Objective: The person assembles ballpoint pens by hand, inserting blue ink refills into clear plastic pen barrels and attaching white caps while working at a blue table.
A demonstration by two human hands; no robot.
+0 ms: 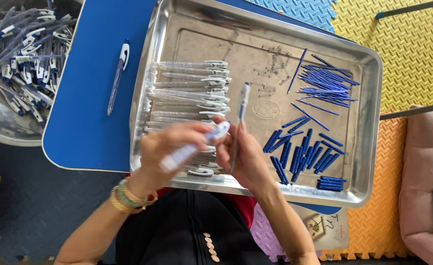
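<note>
1. A clear pen barrel [189, 149] with a white clip is pinched in the left hand [165, 152], held slanted over the near edge of the steel tray [368, 64].
2. A thin refill [240, 122] is gripped upright between the fingers of the right hand [243, 157], just beside the barrel's tip.
3. Both wrists are raised above the tray; bangles are worn on the left.
4. Clear barrels [189, 88] are stacked in the tray, too many to count.
5. Blue refills [324, 83], blue tips [305, 154] and small springs [273, 61] lie in separate heaps, uncounted.
6. One finished pen [117, 78] rests on the blue table [84, 132]; a bowl of pens [18, 54] is set at the far left.
</note>
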